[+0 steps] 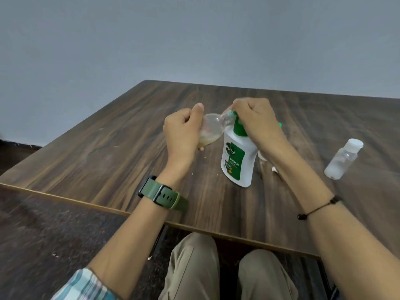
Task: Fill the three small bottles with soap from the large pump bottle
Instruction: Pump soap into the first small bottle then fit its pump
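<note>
- Left hand (181,131): fingers curled round a small clear bottle (211,131), held tilted above the table, mouth up against the green spout; a little yellowish soap pooled in its lower end.
- Right hand (257,120): fist closed on top of the green pump head (238,126), fingers folded down over it.
- Large pump bottle (237,161): white, green label, upright on the table (108,148) around the middle, between both forearms.
- Second small bottle (343,160): clear, white cap on, standing toward the table's right edge, well apart from the hands.
- Small white item (274,169): just behind the right forearm; too hidden to identify.
- Left wrist: green-strapped watch (162,194). Right wrist: black cord bracelet (318,207).
</note>
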Demonstrator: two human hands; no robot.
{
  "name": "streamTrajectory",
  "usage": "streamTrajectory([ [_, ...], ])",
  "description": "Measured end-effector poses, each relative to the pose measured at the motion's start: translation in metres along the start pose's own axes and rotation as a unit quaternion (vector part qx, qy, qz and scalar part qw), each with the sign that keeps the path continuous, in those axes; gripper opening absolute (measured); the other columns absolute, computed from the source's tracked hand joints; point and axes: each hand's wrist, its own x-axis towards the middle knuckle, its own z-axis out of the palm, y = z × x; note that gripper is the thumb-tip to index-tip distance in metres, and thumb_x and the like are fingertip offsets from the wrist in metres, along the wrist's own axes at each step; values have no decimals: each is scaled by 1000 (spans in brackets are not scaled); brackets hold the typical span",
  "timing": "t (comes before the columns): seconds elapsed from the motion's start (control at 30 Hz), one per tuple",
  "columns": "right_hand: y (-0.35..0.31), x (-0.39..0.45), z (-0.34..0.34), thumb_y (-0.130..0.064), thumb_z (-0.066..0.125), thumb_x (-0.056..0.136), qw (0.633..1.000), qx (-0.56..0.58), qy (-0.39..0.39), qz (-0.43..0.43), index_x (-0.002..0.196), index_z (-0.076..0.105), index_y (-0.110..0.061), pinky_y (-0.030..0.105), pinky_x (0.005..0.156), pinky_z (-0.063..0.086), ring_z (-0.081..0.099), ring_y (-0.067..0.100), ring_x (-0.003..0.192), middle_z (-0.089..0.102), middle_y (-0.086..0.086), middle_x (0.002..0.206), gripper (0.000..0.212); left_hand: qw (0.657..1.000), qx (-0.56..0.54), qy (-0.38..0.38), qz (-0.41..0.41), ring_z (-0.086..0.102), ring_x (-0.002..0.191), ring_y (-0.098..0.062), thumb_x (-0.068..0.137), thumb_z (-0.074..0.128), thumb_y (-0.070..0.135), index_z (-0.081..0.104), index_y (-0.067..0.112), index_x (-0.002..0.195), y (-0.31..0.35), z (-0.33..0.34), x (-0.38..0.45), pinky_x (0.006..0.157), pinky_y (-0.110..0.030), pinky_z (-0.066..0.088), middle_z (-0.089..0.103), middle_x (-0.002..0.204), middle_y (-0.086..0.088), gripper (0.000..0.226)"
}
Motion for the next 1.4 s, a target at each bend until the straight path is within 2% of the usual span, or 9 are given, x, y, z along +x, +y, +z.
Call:
streamTrajectory([
  [0.1, -1, 2, -2, -15, 40, 82, 1000, -2, 2, -1, 54, 44, -1, 29, 56, 31, 35, 13, 55, 68, 22, 78, 32, 1000, -9, 9, 1, 53, 39, -21, 91, 55, 26, 50, 9, 48, 1, 3, 2, 31, -24, 36, 46, 45, -6, 47],
  [0.2, 0, -1, 1, -16, 39, 82, 1000, -7, -2, -9, 68, 47, 14, 31, 59, 29, 35, 20, 61, 60, 35, 88, 34, 1000, -3, 10, -3, 49, 35, -19, 90, 55, 25, 48, 9, 45, -2, 1, 2, 32, -23, 35, 43, 43, -7, 48],
  [0.47, -3, -3, 2, -16, 38, 84, 1000, -24, -10, -14, 75, 50, 16, 29, 59, 30, 35, 17, 61, 62, 33, 89, 35, 999, -26, 11, -23, 43, 31, -15, 88, 57, 25, 40, 17, 39, -2, -1, 5, 31, -22, 33, 37, 37, 4, 52],
  [0.63, -2, -4, 2, -14, 37, 86, 1000, -25, 7, -17, 73, 48, 16, 31, 61, 30, 36, 20, 64, 61, 34, 91, 34, 999, -33, 7, -21, 49, 33, -19, 88, 57, 27, 50, 6, 47, -4, 1, 3, 30, -20, 33, 45, 47, -12, 47],
  [0.9, -2, -3, 1, -16, 37, 86, 1000, -23, 5, -4, 75, 52, 15, 32, 62, 33, 41, 20, 65, 65, 30, 92, 36, 999, -24, 7, -26, 46, 33, -16, 89, 56, 27, 44, 11, 44, -4, 2, 3, 32, -22, 35, 43, 45, -10, 49],
  [0.97, -3, -2, 0, -16, 38, 86, 1000, -30, -2, -7, 70, 53, 13, 31, 62, 35, 42, 18, 62, 70, 22, 89, 36, 999, -37, 10, -30, 46, 35, -19, 89, 56, 28, 44, 8, 45, -5, 1, 2, 32, -23, 35, 42, 45, -11, 49],
  [1.07, -1, -4, 2, -14, 37, 87, 999, -22, 20, -13, 75, 53, 15, 39, 62, 40, 42, 22, 66, 65, 29, 89, 36, 999, -28, 7, -14, 51, 40, -29, 89, 56, 29, 50, -4, 52, -6, 2, 3, 34, -32, 39, 49, 51, -26, 50],
  [1.2, -1, -3, 0, -15, 38, 86, 999, -29, 12, -8, 72, 52, 14, 32, 61, 34, 40, 21, 65, 63, 32, 91, 35, 999, -47, 9, -27, 51, 40, -30, 88, 57, 28, 48, 5, 48, -5, 4, 4, 31, -28, 37, 44, 46, -11, 48],
  [1.4, -1, -3, 0, -16, 37, 87, 999, -46, 2, -8, 76, 53, 15, 30, 58, 31, 37, 18, 62, 63, 32, 92, 36, 998, -53, 8, -36, 50, 36, -21, 87, 58, 29, 47, 5, 45, -10, 3, 5, 31, -21, 35, 45, 44, -9, 50],
])
